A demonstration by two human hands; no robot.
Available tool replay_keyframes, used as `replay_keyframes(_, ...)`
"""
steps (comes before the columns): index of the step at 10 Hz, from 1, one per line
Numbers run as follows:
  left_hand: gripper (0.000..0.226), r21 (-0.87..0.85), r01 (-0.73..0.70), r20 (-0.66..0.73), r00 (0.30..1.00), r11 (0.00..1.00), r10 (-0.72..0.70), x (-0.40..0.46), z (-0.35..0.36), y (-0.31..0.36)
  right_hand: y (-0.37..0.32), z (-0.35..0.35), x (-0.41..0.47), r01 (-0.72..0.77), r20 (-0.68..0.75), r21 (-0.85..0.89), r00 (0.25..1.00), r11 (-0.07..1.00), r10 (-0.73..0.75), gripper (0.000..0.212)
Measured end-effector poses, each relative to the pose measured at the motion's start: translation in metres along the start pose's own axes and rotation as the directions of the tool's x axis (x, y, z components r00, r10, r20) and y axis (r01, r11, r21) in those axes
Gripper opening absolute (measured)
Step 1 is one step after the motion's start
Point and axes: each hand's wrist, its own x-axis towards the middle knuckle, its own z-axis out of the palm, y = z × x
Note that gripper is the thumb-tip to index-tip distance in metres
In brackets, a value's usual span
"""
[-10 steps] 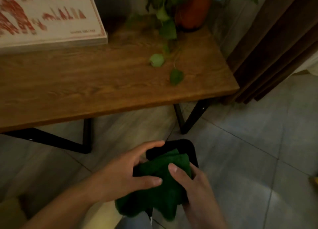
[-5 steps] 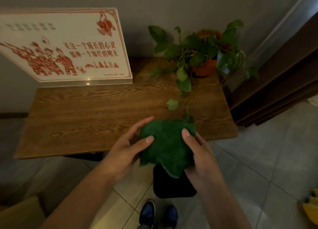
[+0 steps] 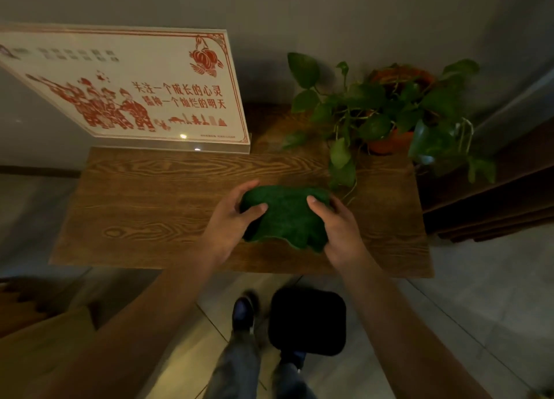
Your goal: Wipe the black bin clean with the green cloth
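Square black plastic bin stands on the floor, its inside too dark to tell; both hands' grips, left hand and right hand, hold the crumpled green cloth above the brown wooden table, near a trailing potted plant

Count, head view, single moment. Hands: 2, a left hand and a right hand, each with its thumb on one crumpled dark green cloth. Black plastic bins with rounded corners: 1, on the floor. Brown wood-grain tabletops: 1. White display boards printed with red figures and red characters: 1. Trailing green-leaved plants in an orange pot: 1. Dark shoes: 1 plainly seen; a second foot is mostly hidden beside the bin. Brown cardboard boxes at lower left: 1.
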Motion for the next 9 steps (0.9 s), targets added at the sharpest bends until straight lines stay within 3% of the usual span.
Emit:
replay_keyframes(1, 0.051, 0.121, 0.001, 0.000, 1.000, 0.993, -0.001, 0.025, -0.011, -0.010, 0.009, 0.003, 0.026, 0.038, -0.055, -0.304, 0.997, 0.952, -0.057, 0.039)
replay_keyframes(4, 0.055, 0.515, -0.074, -0.028, 0.994, 0.854, 0.103, 0.068, -0.038, -0.026, 0.020, 0.021, 0.057, 0.104, -0.029, -0.742, 0.982, 0.662, -0.187, 0.060)
replay_keyframes(5, 0.058, 0.612, -0.037, -0.039, 0.996, 0.790, 0.077, 0.076, -0.044, -0.034, 0.022, 0.026, 0.059, 0.098, -0.030, -0.842, 0.973, 0.530, -0.227, 0.061)
replay_keyframes(6, 0.058, 0.721, -0.102, -0.019, 0.986, 0.685, 0.167, 0.076, -0.045, -0.039, 0.020, 0.031, 0.055, 0.061, -0.060, -0.913, 0.958, 0.403, -0.280, 0.065)
replay_keyframes(8, 0.056, 0.825, -0.152, -0.019, 0.955, 0.544, 0.296, 0.065, -0.035, -0.033, 0.012, 0.025, 0.048, -0.004, -0.091, -0.959, 0.950, 0.283, -0.297, 0.073)
replay_keyframes(9, 0.064, 0.861, -0.146, -0.040, 0.936, 0.488, 0.351, 0.058, -0.040, -0.031, 0.007, 0.024, 0.035, 0.085, -0.030, -0.959, 0.918, 0.271, -0.395, 0.070)
